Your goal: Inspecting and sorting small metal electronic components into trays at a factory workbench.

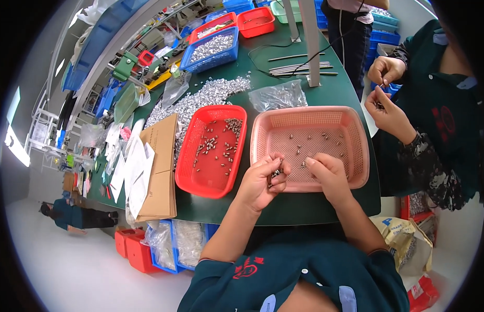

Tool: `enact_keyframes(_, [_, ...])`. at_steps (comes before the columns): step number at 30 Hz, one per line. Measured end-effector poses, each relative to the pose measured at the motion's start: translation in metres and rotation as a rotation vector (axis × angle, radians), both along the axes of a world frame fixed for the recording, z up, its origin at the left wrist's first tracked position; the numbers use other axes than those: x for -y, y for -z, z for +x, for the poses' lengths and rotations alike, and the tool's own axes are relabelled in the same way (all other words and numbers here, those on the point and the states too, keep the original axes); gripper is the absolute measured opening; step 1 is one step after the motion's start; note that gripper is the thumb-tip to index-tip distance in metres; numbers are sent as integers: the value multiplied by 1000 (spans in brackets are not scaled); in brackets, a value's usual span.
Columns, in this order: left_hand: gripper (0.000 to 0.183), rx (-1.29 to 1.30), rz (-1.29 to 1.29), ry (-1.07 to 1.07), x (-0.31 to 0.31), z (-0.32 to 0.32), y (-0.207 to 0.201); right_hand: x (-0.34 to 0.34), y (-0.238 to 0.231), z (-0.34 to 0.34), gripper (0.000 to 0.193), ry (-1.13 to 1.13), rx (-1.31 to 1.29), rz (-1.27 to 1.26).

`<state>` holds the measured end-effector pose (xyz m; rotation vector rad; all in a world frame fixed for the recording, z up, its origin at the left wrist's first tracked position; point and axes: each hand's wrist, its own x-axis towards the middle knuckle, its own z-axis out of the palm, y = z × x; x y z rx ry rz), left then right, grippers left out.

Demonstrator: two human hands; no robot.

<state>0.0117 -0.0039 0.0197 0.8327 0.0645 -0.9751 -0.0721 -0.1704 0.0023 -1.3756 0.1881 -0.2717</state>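
My left hand [260, 182] is curled, palm partly up, around several small metal cylinders [276, 176] over the near left corner of a pale pink mesh basket [360, 151]. Over the near side of that basket, my right hand [330, 177] pinches one small metal part [303, 165] between thumb and finger. More such pieces lie scattered on the basket's bottom. Left of it is a red basket [206, 191] with many loose metal cylinders, thickest in its far right corner.
A heap of shiny metal parts [208, 96] spreads behind the red basket on the green table [226, 208]. Cardboard [161, 166] lies left, a plastic bag [278, 96] behind. Metal rods [302, 67] lie near a post [310, 41]. A co-worker's hands [387, 99] work at right.
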Motion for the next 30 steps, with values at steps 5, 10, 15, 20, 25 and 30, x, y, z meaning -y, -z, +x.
enact_keyframes(5, [13, -47, -121, 86, 7, -6, 10, 0, -4, 1, 25, -4, 38, -37])
enact_keyframes(10, [15, -11, -20, 27, 15, -10, 7, 0, -2, 1, 23, 12, 48, -25])
enact_keyframes(15, [12, 41, -36, 46, 17, -10, 9, 1, 1, 3, 23, 34, 54, -39])
enact_keyframes(20, [8, 21, -109, 81, 16, -9, 13, 3, 1, 4, 24, -21, 60, -78])
enact_keyframes(25, [9, 87, -60, 97, 15, -8, 8, 9, -4, 6, 23, -111, 64, -193])
enact_keyframes(30, [14, 239, 88, 164, 17, -6, -8, 17, -17, 6, 23, -163, 143, -377])
